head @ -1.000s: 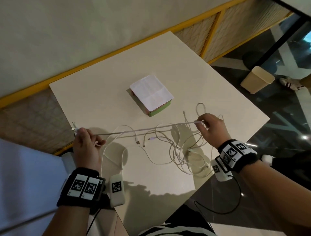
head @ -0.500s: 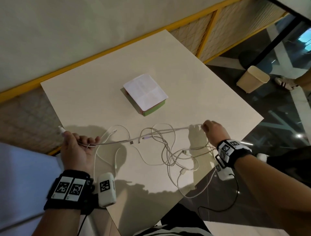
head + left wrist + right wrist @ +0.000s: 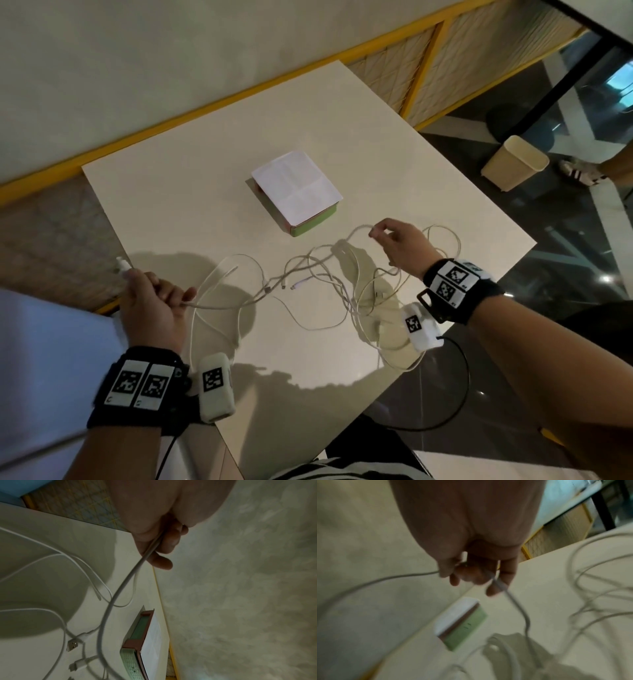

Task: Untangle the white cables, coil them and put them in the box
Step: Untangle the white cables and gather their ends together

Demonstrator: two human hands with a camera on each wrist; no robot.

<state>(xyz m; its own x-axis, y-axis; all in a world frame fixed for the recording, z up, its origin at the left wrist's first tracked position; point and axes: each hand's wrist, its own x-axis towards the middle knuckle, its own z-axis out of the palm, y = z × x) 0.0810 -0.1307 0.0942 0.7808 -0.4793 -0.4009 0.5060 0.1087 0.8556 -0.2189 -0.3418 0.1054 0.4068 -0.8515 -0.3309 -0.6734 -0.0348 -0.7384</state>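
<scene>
The left hand (image 3: 150, 308) is fisted around one end of a white cable (image 3: 219, 306), its plug sticking out past the thumb side of the fist, over the table's near-left edge. The wrist view shows the fingers (image 3: 164, 561) curled over the cord, which leaves the palm and sags toward the table. The right hand (image 3: 400, 245) is raised above the table with the wrist bent, thumb and fingertips pinching another stretch of white cable; its wrist view, though blurred, shows cord passing between the fingers (image 3: 494, 588).

Between the two hands the white cables (image 3: 329, 281) lie in a loose tangle of thin overlapping loops, several plugs showing in the middle; more loops trail beyond and below the right hand. One loop lies just right of the left hand.

The box (image 3: 301, 197) sits beyond the tangle, nearer the right hand: green sides, reddish-brown rim, a white sheet covering its top. All of it rests on the pale table (image 3: 191, 192).
</scene>
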